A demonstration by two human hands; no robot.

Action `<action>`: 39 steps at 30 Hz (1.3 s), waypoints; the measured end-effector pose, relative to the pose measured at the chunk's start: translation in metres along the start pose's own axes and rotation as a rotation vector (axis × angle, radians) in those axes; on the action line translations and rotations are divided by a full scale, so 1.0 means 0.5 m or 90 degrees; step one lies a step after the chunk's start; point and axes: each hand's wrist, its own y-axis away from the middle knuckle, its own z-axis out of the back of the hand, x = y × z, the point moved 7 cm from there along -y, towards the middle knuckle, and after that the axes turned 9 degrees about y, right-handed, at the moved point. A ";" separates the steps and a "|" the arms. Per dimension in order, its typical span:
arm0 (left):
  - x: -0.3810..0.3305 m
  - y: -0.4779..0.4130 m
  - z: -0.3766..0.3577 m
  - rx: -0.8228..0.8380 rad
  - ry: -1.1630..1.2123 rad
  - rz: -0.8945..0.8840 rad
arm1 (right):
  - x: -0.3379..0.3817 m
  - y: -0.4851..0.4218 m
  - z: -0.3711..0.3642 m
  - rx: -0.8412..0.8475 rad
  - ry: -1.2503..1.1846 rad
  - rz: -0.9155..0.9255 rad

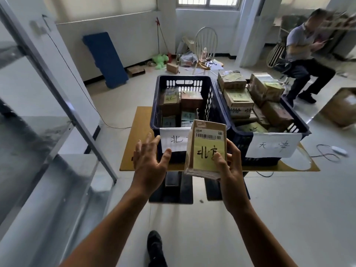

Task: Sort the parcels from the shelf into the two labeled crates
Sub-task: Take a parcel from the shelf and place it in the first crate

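Observation:
My right hand (230,170) grips a small cardboard parcel (206,143) with a barcode label and a yellow handwritten note, held upright in front of the crates. To the parcel's left, my left hand (149,160) is spread with straight fingers and holds nothing. Two dark blue crates stand side by side on a low wooden table (134,151). The left crate (156,105) carries a white paper label (173,140) and holds several parcels low inside. The right crate (296,120), with its own white label (273,144), is heaped above its rim with parcels.
A metal shelf frame (57,93) runs along my left side. A seated person (302,54) is at the back right, a white chair (206,45) and clutter behind the crates. A cable and adapter (337,151) lie on the floor at right. My shoe (155,245) is below.

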 end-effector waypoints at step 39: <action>0.201 -0.595 -0.080 0.057 -0.177 0.005 | -0.337 -0.694 -0.432 0.340 0.401 -0.226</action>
